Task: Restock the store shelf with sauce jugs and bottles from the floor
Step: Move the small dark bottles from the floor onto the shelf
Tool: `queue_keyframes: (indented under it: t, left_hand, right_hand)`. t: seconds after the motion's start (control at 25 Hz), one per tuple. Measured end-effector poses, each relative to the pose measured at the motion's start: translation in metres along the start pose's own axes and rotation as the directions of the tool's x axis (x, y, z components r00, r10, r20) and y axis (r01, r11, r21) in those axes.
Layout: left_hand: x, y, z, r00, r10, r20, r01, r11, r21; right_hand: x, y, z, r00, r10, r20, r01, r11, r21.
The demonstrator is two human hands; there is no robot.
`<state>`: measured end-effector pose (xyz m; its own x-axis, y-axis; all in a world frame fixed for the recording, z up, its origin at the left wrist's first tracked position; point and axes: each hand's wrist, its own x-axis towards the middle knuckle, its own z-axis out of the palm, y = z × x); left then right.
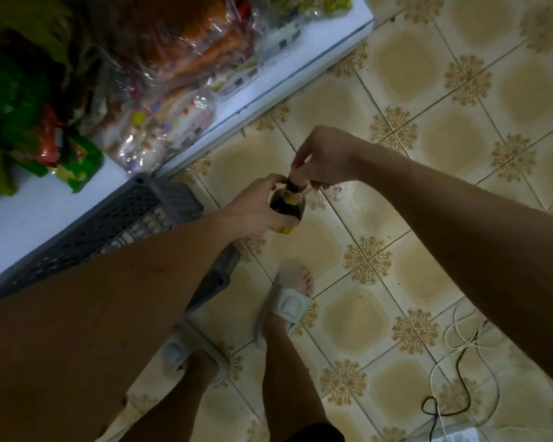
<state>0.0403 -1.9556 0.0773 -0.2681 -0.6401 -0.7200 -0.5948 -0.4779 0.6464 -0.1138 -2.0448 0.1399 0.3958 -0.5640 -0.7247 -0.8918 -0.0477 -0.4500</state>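
Note:
A dark sauce bottle with a yellow label hangs in mid-air above the tiled floor, in the middle of the head view. My left hand wraps around its body from the left. My right hand pinches the bottle's neck and red cap from above. The white store shelf runs along the upper left, piled with plastic-wrapped snack bags. No other jugs or bottles show on the floor.
A grey plastic crate stands on the floor against the shelf's edge, partly hidden by my left forearm. My feet in pale slippers stand below the bottle. White and black cables loop on the patterned tiles at lower right.

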Motion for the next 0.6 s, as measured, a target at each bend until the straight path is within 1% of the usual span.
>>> queue_keyframes:
  t: [0.04,0.16,0.24,0.28,0.32,0.36,0.4,0.44,0.48,0.52,0.56,0.6]
  left_hand:
    - [-0.003,-0.002,-0.012,1.000,0.009,-0.025,-0.010,0.999,-0.037]
    - [-0.013,-0.021,-0.049,0.989,-0.088,-0.123,0.065,0.982,-0.177]
    - [-0.024,-0.040,-0.074,0.977,-0.095,-0.192,0.055,0.978,-0.203]
    - [-0.031,-0.049,-0.086,0.971,-0.087,-0.225,0.038,0.976,-0.212]
    - [-0.041,-0.056,-0.098,0.961,-0.093,-0.260,0.034,0.974,-0.226]
    - [-0.054,-0.065,-0.113,0.947,-0.100,-0.306,0.022,0.968,-0.250]
    - [-0.069,-0.072,-0.127,0.932,-0.106,-0.347,0.004,0.959,-0.282]
    - [-0.082,-0.078,-0.142,0.919,-0.102,-0.380,-0.027,0.947,-0.319]
    - [-0.099,-0.081,-0.157,0.913,-0.089,-0.398,-0.064,0.933,-0.354]
    - [-0.116,-0.083,-0.170,0.908,-0.074,-0.412,-0.097,0.920,-0.379]
    - [-0.136,-0.083,-0.185,0.899,-0.061,-0.434,-0.125,0.913,-0.388]
    - [-0.155,-0.082,-0.198,0.881,-0.050,-0.471,-0.157,0.907,-0.390]
  right_hand:
    - [-0.001,-0.028,-0.011,0.998,-0.054,0.022,0.054,0.998,-0.025]
    - [0.003,-0.098,-0.030,0.983,-0.174,0.064,0.177,0.983,-0.050]
    - [0.012,-0.134,-0.024,0.970,-0.242,0.023,0.243,0.969,-0.054]
    - [0.017,-0.149,-0.018,0.963,-0.268,-0.011,0.268,0.963,-0.007]
    - [0.020,-0.161,-0.010,0.958,-0.285,-0.035,0.287,0.952,0.104]
    - [0.023,-0.174,-0.001,0.953,-0.300,-0.037,0.300,0.920,0.251]
    - [0.023,-0.181,0.005,0.953,-0.301,-0.021,0.285,0.876,0.388]
    - [0.023,-0.187,0.011,0.956,-0.291,0.027,0.247,0.855,0.455]
    - [0.022,-0.192,0.018,0.959,-0.268,0.095,0.204,0.881,0.427]
    - [0.019,-0.197,0.027,0.957,-0.236,0.167,0.168,0.925,0.342]
    - [0.016,-0.208,0.039,0.950,-0.218,0.226,0.159,0.954,0.254]
    - [0.012,-0.220,0.052,0.944,-0.227,0.241,0.178,0.962,0.208]
